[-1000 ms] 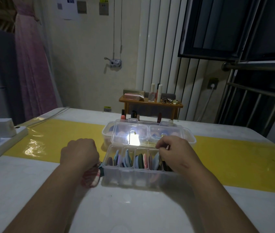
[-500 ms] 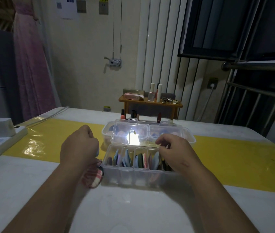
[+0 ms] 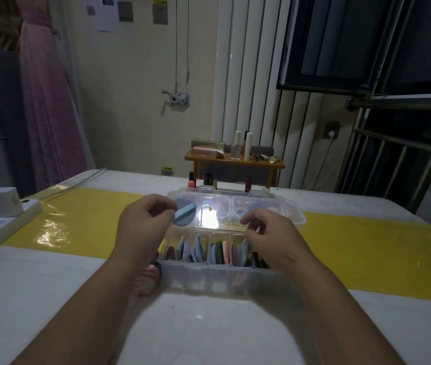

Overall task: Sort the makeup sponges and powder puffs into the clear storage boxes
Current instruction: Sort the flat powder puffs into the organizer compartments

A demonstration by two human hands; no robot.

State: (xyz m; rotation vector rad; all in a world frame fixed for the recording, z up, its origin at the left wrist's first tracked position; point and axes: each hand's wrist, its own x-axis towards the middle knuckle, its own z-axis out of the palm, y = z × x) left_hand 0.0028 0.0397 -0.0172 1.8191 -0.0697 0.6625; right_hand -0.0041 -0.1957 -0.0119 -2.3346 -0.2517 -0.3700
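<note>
Left hand pinches the blue puff, held up by the near box (to slot upright, likely); right hand, grip loose, empty.

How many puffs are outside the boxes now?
2: a blue puff pinched in the left hand, and a pink checked puff on the table beside that wrist. More may be hidden.

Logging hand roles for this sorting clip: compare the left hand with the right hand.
Left hand pinches a blue powder puff; right hand shows nothing held. Left hand is beside the left end of the open clear box; right hand hovers over its right compartments. Both have curled fingers.
</note>
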